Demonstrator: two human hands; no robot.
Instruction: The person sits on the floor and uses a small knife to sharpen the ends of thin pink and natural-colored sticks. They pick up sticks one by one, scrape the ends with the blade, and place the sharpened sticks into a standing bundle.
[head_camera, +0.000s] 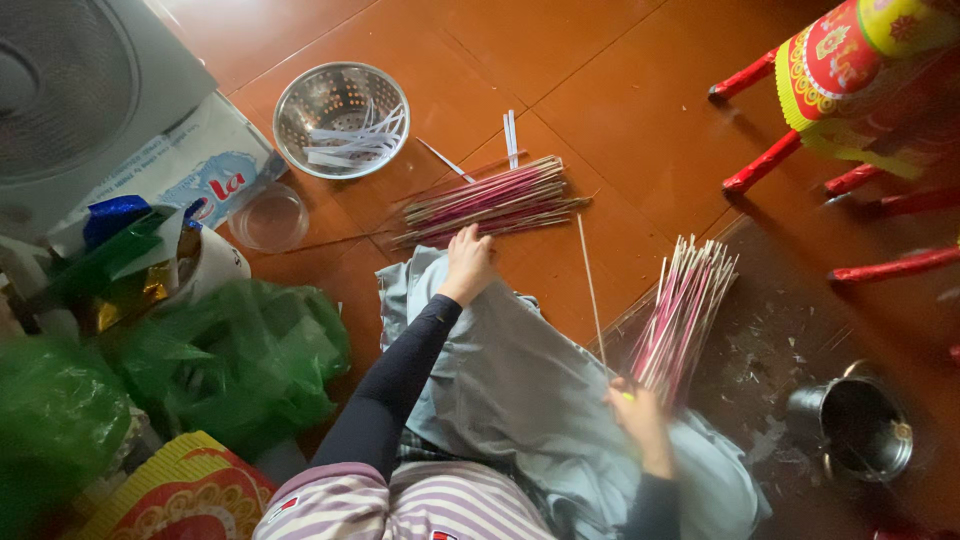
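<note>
Now the right hand (640, 415) grips a fanned bundle of sticks (685, 310), while the left hand (468, 262), fingers loosely open, reaches to the stick pile (490, 205).

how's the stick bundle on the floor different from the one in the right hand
The bundle of pink and pale thin sticks on the tiled floor lies flat and fairly compact; the left hand reaches its near edge. The fanned bunch of pink and pale sticks is gripped at its lower end by the right hand, tilted up and splayed outward. Both share the same thin sticks and colours.
</note>
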